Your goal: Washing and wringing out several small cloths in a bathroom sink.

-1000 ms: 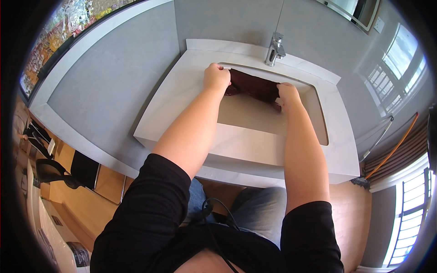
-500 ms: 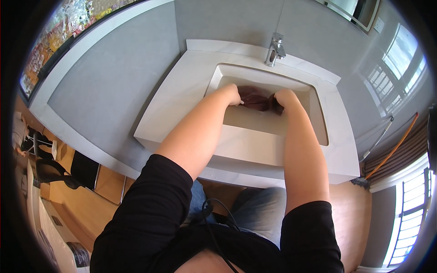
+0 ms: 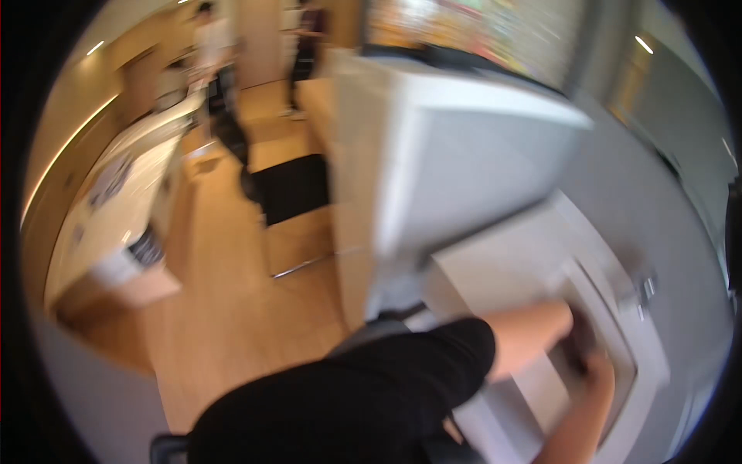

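A dark maroon cloth (image 3: 576, 346), wet and bunched, lies in the white washbasin (image 3: 532, 387) at the right of the view. My left hand (image 3: 562, 314) reaches over the basin and is closed on one side of the cloth; the fingertips are hidden and blurred. Close by, my right hand (image 3: 597, 363) grips the cloth from its other side, also smeared by motion. Behind the basin stands a chrome faucet (image 3: 643, 294), blurred.
A grey partition (image 3: 479, 170) with a white top edge rises left of the counter. Beyond it stand a black chair (image 3: 292, 189) and a long pale counter (image 3: 127, 193). Two people, one in a white top (image 3: 215, 42) and one in dark clothes (image 3: 309, 46), are farther off.
The view has swung sharply left, so the basin now sits at the lower right and the room shows. Both hands stay at the cloth in the basin, closer together in the picture.
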### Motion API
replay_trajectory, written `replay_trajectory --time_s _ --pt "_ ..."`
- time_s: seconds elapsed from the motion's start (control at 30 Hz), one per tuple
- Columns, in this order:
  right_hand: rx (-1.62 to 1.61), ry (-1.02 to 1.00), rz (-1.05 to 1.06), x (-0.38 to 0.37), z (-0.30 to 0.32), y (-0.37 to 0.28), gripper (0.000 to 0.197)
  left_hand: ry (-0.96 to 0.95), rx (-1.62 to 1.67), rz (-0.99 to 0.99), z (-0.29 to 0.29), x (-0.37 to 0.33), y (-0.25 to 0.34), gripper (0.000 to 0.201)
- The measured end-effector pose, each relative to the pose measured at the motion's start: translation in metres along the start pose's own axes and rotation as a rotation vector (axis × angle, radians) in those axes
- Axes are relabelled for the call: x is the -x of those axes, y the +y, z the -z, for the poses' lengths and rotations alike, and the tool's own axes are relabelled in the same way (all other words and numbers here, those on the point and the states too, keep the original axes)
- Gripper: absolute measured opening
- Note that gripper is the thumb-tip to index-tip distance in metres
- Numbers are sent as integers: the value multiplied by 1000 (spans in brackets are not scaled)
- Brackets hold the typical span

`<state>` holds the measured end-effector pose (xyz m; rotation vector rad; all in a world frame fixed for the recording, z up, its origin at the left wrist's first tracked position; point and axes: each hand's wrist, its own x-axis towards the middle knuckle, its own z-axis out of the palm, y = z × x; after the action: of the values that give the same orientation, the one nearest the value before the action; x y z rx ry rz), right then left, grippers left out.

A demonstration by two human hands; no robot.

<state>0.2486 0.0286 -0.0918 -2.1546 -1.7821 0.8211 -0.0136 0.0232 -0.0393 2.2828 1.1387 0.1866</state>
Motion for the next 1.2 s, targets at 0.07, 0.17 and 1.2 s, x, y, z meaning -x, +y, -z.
replay_trajectory --time_s 0.07,0.17,1.2 --pt "-111 -7 -252 -24 8 50 28 38 -55 44 -3 -12 -1 39" --pt "-72 14 -300 35 -1 -48 21 71 -65 153 -4 -12 -20 39" --pt "337 -170 -228 35 3 -71 16 -157 -129 313 0 -40 -53 28"
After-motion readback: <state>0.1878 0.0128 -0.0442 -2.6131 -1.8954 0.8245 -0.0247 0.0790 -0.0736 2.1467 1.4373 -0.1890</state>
